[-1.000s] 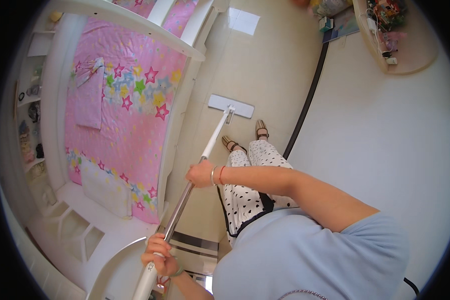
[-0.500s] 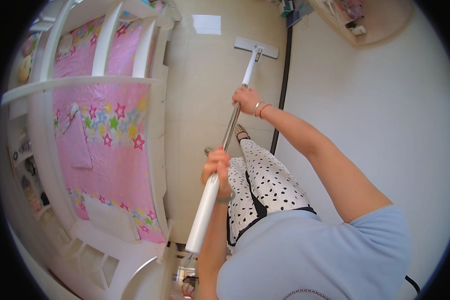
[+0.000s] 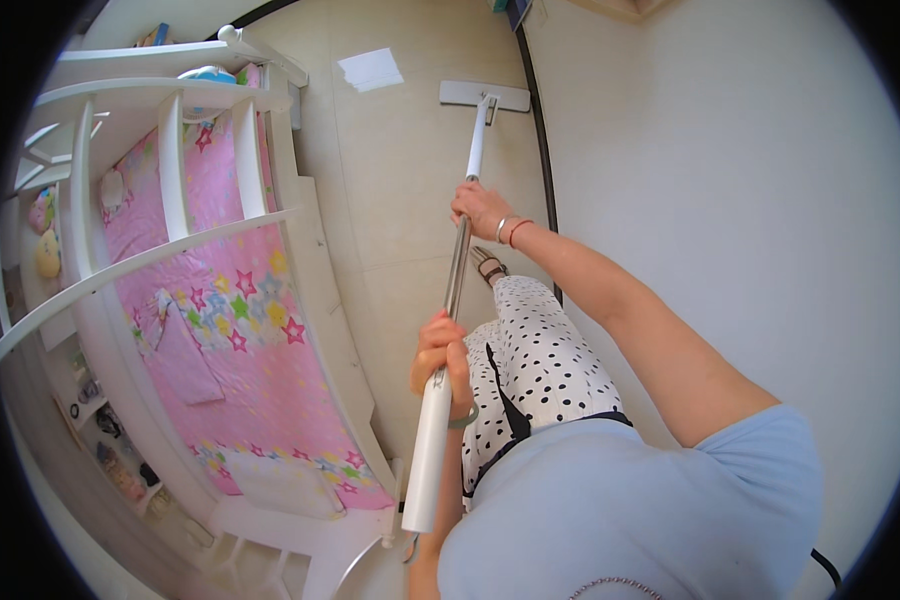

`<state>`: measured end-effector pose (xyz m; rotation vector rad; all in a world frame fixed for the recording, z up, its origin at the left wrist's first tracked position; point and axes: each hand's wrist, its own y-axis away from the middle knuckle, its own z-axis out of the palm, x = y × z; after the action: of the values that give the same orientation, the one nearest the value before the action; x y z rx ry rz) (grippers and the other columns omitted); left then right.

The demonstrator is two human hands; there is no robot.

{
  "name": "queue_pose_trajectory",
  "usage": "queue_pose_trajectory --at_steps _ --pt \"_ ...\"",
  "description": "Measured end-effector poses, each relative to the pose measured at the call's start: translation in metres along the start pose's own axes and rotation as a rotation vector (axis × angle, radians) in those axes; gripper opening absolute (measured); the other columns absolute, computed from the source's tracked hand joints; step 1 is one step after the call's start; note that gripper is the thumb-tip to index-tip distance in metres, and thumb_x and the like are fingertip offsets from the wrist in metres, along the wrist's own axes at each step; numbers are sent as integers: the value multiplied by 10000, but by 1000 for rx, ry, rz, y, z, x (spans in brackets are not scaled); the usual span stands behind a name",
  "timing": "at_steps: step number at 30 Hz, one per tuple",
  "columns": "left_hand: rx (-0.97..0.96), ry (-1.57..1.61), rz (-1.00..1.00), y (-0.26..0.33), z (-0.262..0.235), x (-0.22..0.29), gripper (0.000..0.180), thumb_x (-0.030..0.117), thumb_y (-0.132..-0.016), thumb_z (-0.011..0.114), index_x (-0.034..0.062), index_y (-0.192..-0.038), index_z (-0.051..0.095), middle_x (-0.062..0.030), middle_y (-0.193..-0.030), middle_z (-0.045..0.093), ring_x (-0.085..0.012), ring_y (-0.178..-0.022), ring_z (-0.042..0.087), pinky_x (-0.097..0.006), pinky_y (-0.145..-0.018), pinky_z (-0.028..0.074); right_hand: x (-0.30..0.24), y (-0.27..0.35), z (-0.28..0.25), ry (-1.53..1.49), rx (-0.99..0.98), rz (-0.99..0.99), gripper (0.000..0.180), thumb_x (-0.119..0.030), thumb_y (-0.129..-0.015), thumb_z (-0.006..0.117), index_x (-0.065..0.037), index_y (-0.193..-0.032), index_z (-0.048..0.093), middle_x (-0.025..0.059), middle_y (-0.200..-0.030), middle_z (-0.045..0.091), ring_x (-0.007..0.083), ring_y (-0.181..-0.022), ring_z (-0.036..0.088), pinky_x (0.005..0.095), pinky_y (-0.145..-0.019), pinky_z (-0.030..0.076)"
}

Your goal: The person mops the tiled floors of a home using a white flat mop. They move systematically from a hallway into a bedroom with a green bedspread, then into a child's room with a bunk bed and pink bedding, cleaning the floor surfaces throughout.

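I hold a long flat mop with both hands. My right hand [image 3: 482,210] grips the metal pole [image 3: 458,270] partway down, arm stretched forward. My left hand [image 3: 442,352] is closed around the pole just above its thick white handle end [image 3: 426,450], close to my body. The flat grey mop head [image 3: 484,95] rests on the beige tiled floor [image 3: 400,200] far ahead, near the wall. My dotted trousers and one sandalled foot [image 3: 488,265] show beside the pole.
A white bunk bed frame [image 3: 180,240] with pink star-patterned bedding [image 3: 240,330] fills the left side. A white wall [image 3: 730,200] runs along the right with a dark cable or skirting line [image 3: 542,180] at its foot. A bright light patch [image 3: 370,70] lies on the floor.
The mop head has been pushed farther forward along the floor toward the wall. My right arm has extended and my view has swung left over the bed.
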<state>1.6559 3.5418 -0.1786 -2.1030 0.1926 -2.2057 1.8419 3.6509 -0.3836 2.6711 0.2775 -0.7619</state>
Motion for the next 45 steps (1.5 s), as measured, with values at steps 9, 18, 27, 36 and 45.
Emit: queue_pose_trajectory --at_steps 9,18,27,36,45 --pt "-168 -39 -34 121 -86 96 112 -19 -888 470 57 -807 453 -83 -720 559 -235 -766 565 -554 -954 450 -113 148 67 -91 103 82 104 -223 -856 621 -131 -807 632 49 -956 589 257 -1101 537 402 -755 541" --pt "-393 -77 -45 235 -201 192 179 -135 -783 522 34 -783 464 -116 -741 595 -253 -735 609 -537 -901 492 -251 291 158 -295 319 17 62 -133 -795 657 -128 -769 601 56 -868 563 283 -967 541 391 -778 511" --pt "-413 -223 -139 265 -305 290 171 -91 -781 545 45 -746 446 -109 -665 592 -248 -674 600 -542 -878 499 -402 317 218 -571 159 -158 140 -204 -814 682 -114 -775 581 87 -859 578 290 -945 539 414 -756 509" --pt "-535 -214 25 238 -243 296 192 64 -833 639 72 -727 479 -63 -627 582 -224 -604 599 -489 -761 546 -357 318 158 -418 -92 -80 308 -352 -887 637 -106 -705 603 114 -798 622 333 -793 625 461 -667 519" --pt "-649 -86 66 240 -159 280 130 49 -845 566 63 -743 487 -65 -618 558 -221 -610 576 -518 -807 516 -266 372 101 -409 283 130 278 -324 -891 621 -108 -717 621 78 -787 625 294 -871 615 438 -692 538"
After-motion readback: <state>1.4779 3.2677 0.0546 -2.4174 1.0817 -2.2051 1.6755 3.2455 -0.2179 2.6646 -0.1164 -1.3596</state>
